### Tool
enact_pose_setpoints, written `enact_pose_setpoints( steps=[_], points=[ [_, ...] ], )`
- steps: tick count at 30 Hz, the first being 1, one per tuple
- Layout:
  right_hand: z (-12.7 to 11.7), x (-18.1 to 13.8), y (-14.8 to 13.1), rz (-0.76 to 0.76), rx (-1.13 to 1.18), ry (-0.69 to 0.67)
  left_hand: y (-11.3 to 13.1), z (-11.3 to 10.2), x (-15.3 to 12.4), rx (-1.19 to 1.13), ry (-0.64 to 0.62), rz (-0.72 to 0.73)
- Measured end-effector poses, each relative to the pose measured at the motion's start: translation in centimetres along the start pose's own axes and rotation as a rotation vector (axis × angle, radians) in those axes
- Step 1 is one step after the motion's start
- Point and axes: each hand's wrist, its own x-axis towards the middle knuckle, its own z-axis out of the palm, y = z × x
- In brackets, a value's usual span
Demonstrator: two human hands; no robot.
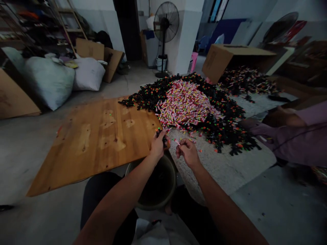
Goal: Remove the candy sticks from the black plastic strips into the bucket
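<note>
My left hand (pixel 157 145) is closed around a small black plastic piece with orange and green bits (pixel 158 132), at the right edge of the wooden board. In my right hand (pixel 188 152), thumb and fingers pinch a small pink-and-white tube (pixel 176 141) over the grey slab. The two hands are a short way apart. Just beyond them lies a heap of similar pink-and-white tubes (pixel 187 102). Around that heap spreads a pile of black plastic pieces (pixel 230 119) with orange and green tips. The exact kind of these pieces is too small to make out.
Below my hands stands a round bucket (pixel 175 185) between my knees. The wooden board (pixel 97 136) lies left, the speckled slab (pixel 214 166) right. Another person's arm (pixel 286 117) is at the right. Behind are a tipped cardboard box (pixel 217 63), a standing fan (pixel 166 23) and stuffed sacks (pixel 49 78).
</note>
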Motion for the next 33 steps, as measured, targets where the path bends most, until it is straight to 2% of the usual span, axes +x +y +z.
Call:
enact_pose_setpoints(
  steps=[2, 6, 10, 15, 19, 25, 28, 30, 33],
  points=[
    [1.6, -1.8, -0.1, -0.021, 0.148, -0.033, 0.2, 0.5, -0.2, -0.011, 0.042, 0.013],
    [3.4, -3.6, -0.1, -0.040, 0.229, -0.072, 0.6, 1.2, -0.5, -0.067, 0.038, 0.052],
    [3.5, -4.3, 0.1, -0.048, 0.256, -0.093, 0.8, 1.7, -1.0, -0.063, 0.035, 0.052],
    [3.1, -4.6, 0.2, -0.060, 0.268, -0.046, 1.2, 2.3, -1.6, -0.035, 0.028, 0.137],
    [3.0, -4.9, 0.0, -0.076, 0.213, -0.036, 1.7, 2.5, -2.0, 0.048, 0.020, 0.172],
    [3.1, -5.6, 0.3, -0.150, -0.057, 0.037, 1.8, 2.2, -2.5, 0.178, 0.044, 0.247],
    [3.5, -5.9, 0.1, -0.106, -0.104, 0.072, 1.6, 1.9, -2.8, 0.211, 0.051, 0.275],
    [3.6, -5.9, -0.3, -0.026, -0.023, 0.067, 1.7, 1.8, -3.1, 0.216, 0.056, 0.274],
    [3.5, -5.7, -0.7, 0.101, 0.154, -0.024, 1.8, 1.8, -3.3, 0.223, 0.068, 0.273]
  ],
)
